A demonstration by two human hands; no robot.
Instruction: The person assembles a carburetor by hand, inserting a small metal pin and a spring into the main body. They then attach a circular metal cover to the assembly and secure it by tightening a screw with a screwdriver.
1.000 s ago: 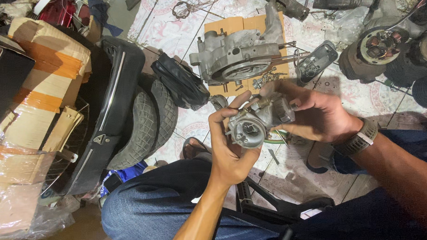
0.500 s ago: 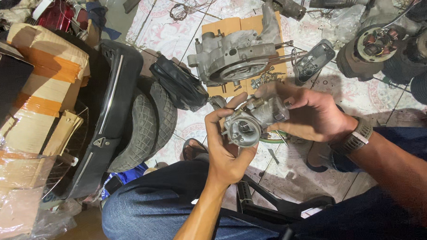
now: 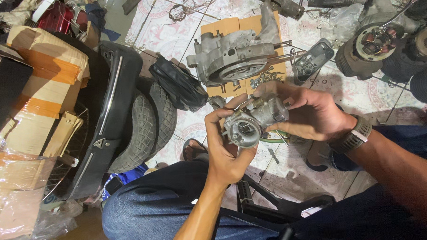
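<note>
I hold a small grey metal carburetor (image 3: 254, 121) in front of me with both hands, above my knees. My left hand (image 3: 226, 150) grips it from below, thumb and fingers around its round open end. My right hand (image 3: 312, 112) holds the other end from the right, fingers curled over the top; a watch (image 3: 357, 136) sits on that wrist. The round opening faces up toward me.
On the tiled floor beyond lies a grey engine casing (image 3: 232, 58) on cardboard (image 3: 248, 26) with loose screws. Two small tyres (image 3: 150, 124) and a black body panel (image 3: 109, 104) lie left, by taped cardboard boxes (image 3: 37, 88). More engine parts (image 3: 381, 45) sit upper right.
Both hands keep their hold on the carburetor; it has turned slightly and shifted a little in view. Nothing was let go or picked up.
</note>
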